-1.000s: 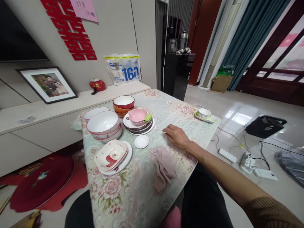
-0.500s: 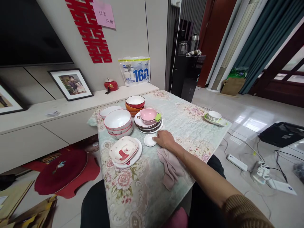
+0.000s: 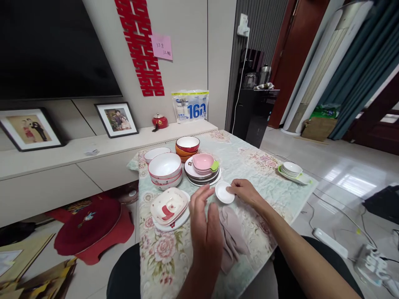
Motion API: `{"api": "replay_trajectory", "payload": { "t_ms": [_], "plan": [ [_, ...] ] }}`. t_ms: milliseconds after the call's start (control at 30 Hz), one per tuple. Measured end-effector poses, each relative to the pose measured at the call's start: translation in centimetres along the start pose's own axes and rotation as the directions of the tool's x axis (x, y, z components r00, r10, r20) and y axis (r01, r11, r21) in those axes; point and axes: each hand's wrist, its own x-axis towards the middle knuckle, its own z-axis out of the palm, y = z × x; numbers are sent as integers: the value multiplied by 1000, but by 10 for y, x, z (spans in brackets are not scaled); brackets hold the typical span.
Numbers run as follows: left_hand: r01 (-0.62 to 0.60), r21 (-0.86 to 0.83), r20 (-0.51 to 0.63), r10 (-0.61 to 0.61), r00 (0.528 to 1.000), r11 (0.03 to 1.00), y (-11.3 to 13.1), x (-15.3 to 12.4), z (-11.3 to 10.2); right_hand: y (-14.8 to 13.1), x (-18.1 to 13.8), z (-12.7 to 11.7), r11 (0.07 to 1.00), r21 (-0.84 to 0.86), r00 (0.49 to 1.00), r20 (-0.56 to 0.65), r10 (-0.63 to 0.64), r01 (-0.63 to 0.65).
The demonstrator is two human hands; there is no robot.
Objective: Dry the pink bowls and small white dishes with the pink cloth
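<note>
My right hand [image 3: 246, 192] grips a small white dish [image 3: 223, 193] by its right rim and holds it just above the flowered tablecloth [image 3: 170, 253]. My left hand [image 3: 204, 222] hovers in front of me with fingers stretched out, holding nothing. Under it lies a crumpled pink cloth [image 3: 233, 238]. Right behind the dish stands a stack of plates [image 3: 201, 176] with a pink bowl [image 3: 203, 161] on top.
On the left are a square dish with a red figure [image 3: 168, 205], stacked white bowls [image 3: 164, 169] and an orange and red bowl stack [image 3: 187, 145]. Small white dishes on a tray [image 3: 293, 172] sit at the table's right corner. A power strip [image 3: 329, 242] lies on the floor.
My right hand took hold of the small white dish and lifted it to the right. My left hand came up into view over the pink cloth. The view shifted left.
</note>
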Motion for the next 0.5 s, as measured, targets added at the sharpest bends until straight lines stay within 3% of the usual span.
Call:
{"api": "replay_trajectory", "payload": {
  "t_ms": [67, 133, 200, 267, 400, 500],
  "plan": [
    [44, 94, -74, -38, 997, 995, -17, 26, 10, 1, -8, -8, 997, 73, 999, 30, -36, 34],
    [220, 61, -113, -213, 971, 973, -29, 43, 16, -2, -14, -9, 985, 153, 993, 75, -93, 81],
    [409, -31, -27, -410, 912, 912, -35, 53, 18, -5, -16, -7, 973, 196, 981, 121, -150, 124],
    [509, -59, 24, -509, 860, 858, -37, 60, 16, -7, -15, -4, 960, 238, 968, 168, -187, 145],
    [476, -188, 16, -482, 876, 859, -37, 77, 5, 3, -9, -3, 939, 334, 961, 227, -160, 77],
    [421, -307, 27, -434, 900, 854, -40, 88, -3, 11, -13, 0, 974, 190, 910, 367, -191, 127]
  ]
}}
